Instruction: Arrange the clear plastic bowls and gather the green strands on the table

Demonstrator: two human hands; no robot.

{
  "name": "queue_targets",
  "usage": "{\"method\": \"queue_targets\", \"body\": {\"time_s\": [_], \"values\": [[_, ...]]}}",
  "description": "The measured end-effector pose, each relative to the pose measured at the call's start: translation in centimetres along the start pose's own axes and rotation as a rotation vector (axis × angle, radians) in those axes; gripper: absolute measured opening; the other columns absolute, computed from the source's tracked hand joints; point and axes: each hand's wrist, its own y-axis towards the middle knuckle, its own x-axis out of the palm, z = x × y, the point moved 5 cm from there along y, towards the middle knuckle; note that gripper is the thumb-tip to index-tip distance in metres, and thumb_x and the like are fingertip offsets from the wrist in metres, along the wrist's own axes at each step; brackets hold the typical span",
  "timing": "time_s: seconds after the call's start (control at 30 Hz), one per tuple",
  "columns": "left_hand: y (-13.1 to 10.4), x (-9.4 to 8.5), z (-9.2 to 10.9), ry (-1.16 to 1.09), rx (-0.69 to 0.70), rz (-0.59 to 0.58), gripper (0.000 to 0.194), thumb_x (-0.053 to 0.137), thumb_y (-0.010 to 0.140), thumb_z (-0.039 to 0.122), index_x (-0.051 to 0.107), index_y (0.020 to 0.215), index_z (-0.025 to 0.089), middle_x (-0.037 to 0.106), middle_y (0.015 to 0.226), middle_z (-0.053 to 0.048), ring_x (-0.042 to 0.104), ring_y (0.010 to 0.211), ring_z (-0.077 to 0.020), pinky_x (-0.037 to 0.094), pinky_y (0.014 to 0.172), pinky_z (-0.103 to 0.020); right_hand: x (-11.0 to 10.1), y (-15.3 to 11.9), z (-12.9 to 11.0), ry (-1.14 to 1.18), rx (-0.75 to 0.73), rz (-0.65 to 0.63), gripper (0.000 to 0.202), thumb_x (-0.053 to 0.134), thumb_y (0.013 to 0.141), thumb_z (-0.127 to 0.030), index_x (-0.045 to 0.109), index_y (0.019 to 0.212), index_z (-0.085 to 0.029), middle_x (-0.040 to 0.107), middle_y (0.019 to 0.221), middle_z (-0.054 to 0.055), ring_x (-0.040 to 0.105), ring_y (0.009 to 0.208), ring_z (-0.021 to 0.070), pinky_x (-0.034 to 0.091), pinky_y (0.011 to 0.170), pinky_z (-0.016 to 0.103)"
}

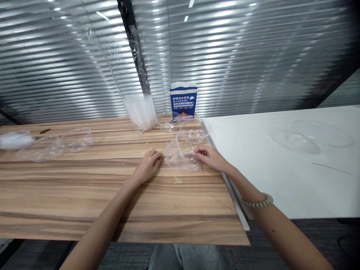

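Note:
Near the right end of the wooden table, a clear plastic bowl (180, 155) lies tipped on its side. My right hand (207, 156) pinches its right edge between thumb and fingers. Just left of the bowl, my left hand (150, 163) rests low over the wood with its fingers curled together; what they hold, if anything, is too small to tell. Small yellow shreds (177, 180) lie on the wood in front of the bowl, and more are scattered by my left fingertips. Behind the tipped bowl sits another clear bowl (194, 133).
A stack of clear bowls (140, 110) and a blue printed bag (183, 101) stand at the back. More clear containers (77, 139) are at the left. A white table (281, 187) adjoins the wooden table (168, 221) and bears transparent pieces.

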Motion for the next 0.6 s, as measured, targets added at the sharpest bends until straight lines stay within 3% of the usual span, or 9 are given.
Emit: {"method": "queue_targets", "body": {"time_s": [0.6], "values": [[0.02, 0.0, -0.04, 0.005, 0.004, -0.003, 0.014, 0.043, 0.085, 0.016, 0.056, 0.086, 0.018, 0.057, 0.088, -0.007, 0.052, 0.086, -0.0204, 0.044, 0.081, -0.035, 0.02, -0.07, -0.39, -0.039, -0.01, -0.015, 0.027, 0.048, 0.085, -0.038, 0.064, 0.078, -0.017, 0.066, 0.076, 0.004, 0.057, 0.07, 0.0168, 0.04, 0.064, 0.028]]}}
